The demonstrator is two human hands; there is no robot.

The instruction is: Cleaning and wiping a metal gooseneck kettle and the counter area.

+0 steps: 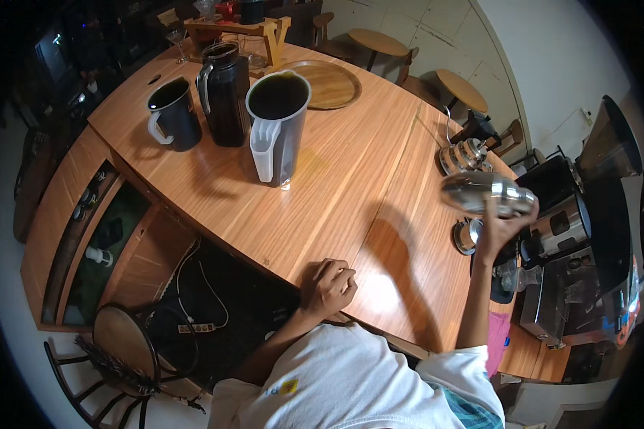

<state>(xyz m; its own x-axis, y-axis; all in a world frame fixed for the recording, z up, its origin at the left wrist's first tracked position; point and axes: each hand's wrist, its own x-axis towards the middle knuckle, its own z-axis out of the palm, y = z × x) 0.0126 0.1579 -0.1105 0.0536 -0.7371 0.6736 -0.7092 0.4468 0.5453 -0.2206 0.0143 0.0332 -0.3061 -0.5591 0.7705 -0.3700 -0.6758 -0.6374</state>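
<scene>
My right hand (499,230) grips a metal cocktail shaker (483,194), which is tilted on its side above the right part of the wooden table (322,214) and looks blurred. On the near edge of the table rests my left hand (330,287), its fingers curled; whether anything small is inside them cannot be seen. Farther off at the left stand a large plastic pitcher (276,139) of dark liquid, a dark lidless glass jug (228,102) with a handle, and a smaller measuring jug (177,115), also filled with dark liquid.
A round wooden tray (327,86) lies behind the pitcher, beside a wooden stand (273,40). Along the right edge are a metal kettle (461,155), a coffee grinder (604,187), small glassware (520,276) and a pink cloth (496,340). A chair (123,343) stands lower left.
</scene>
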